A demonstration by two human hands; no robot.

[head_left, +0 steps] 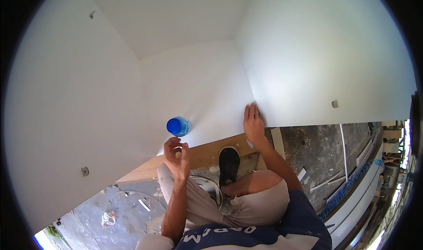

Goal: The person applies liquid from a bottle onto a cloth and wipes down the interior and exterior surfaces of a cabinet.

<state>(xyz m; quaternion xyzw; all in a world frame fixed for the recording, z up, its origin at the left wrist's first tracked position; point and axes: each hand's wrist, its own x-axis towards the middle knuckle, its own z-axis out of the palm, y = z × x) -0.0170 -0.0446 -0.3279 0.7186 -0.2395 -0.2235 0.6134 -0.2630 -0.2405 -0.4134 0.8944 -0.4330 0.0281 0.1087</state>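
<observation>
Seen from above, across the upper and middle frame: a white, smooth-panelled, open-fronted box cabinet [198,69], apparently well along, with corners joined and small grey metal fittings [335,103] already on the side walls; anything left to do, not shown. Left of centre, on the cabinet floor, a round blue plastic container [179,126] with a darker blue lid. Just below in the frame, the left hand [177,157], grip half curled, contents impossible to tell. Right of centre, the right hand [254,120], fingers straight at the floor-and-wall seam, grip too hidden to judge. Counted: four panels, four fittings, one container, two hands.
</observation>
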